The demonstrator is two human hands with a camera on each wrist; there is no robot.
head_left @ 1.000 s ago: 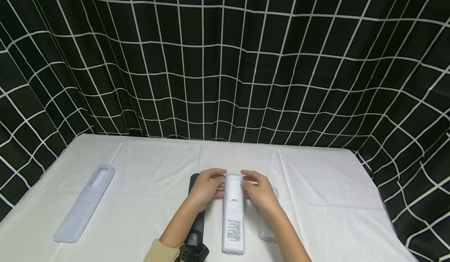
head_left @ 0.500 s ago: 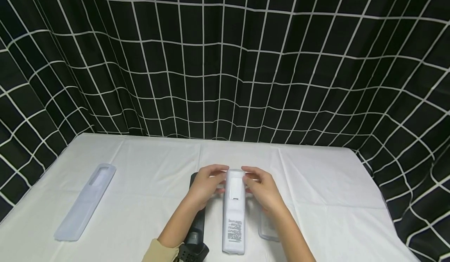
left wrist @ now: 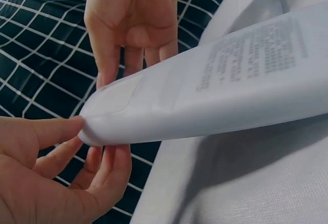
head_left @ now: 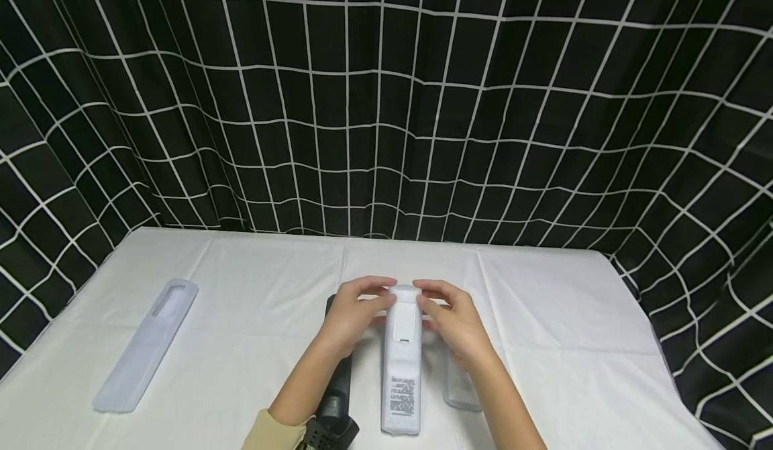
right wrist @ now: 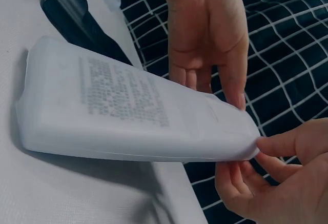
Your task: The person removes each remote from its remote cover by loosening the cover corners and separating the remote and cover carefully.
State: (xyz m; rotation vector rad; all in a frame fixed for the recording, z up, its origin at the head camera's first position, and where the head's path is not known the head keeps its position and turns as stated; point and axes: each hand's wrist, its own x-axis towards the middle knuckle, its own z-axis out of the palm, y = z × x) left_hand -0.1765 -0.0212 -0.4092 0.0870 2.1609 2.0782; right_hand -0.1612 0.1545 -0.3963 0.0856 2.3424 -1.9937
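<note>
A white remote control (head_left: 401, 363) lies back up in the middle of the table, its printed label towards me. A translucent sleeve (right wrist: 51, 111) wraps it, blurring the print in both wrist views. My left hand (head_left: 353, 316) pinches the far end's left corner between thumb and fingers. Opposite it, my right hand (head_left: 455, 319) pinches the right corner, its fingers reaching underneath. The far end is tilted up off the table, with a shadow below, while the near end stays down on the cloth.
A black remote-like object (head_left: 341, 376) lies partly under my left forearm. Beyond my right forearm sits a clear cover (head_left: 461, 389), partly hidden. At the far left lies another translucent sleeve (head_left: 147, 349) with a cut-out window. White cloth (head_left: 574, 316) covers the table, and a black gridded curtain (head_left: 374, 101) hangs behind.
The far end of the remote control has risen, and both hands have moved up with it. Their thumbs now sit closer on its corners. The other objects have stayed put.
</note>
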